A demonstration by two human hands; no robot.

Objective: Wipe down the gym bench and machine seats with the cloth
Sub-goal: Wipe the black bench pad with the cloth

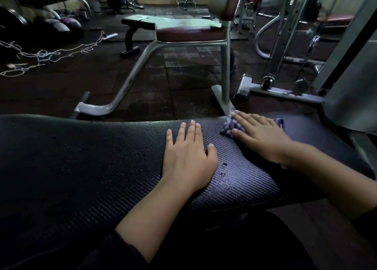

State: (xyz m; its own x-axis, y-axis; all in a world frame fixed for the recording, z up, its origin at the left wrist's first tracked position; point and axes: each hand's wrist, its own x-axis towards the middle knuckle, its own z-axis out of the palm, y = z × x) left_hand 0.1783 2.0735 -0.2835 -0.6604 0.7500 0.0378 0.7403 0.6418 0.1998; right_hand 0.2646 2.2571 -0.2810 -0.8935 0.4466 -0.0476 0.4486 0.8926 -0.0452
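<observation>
The cloth (230, 125), checked blue and white, lies on the far edge of the dark padded bench (102, 167), pressed flat under the right hand (263, 135). Most of it is hidden beneath the palm; a bunched part shows past the fingertips on the left and a small corner shows beyond the little-finger side on the right. The right hand lies spread, fingers straight and slightly apart, pointing up and to the left, with the forearm coming in from the lower right.

The left hand (187, 157) rests palm down on the bench pad just beside the right hand, not touching the cloth. Its fingers are straight and close together, the thumb spread out toward the right hand; it holds nothing. Its forearm runs down to a dark sleeve at the bottom of the view.

The bench pad has a ribbed weave and is dotted with small droplets, thickest left of the left hand.

Beyond the bench, on the dark floor, stands a seat with a maroon cushion (189, 33) on a grey metal frame. To the right is a cable machine (285, 45). A tangle of white cord (44, 55) lies on the floor at the left.
</observation>
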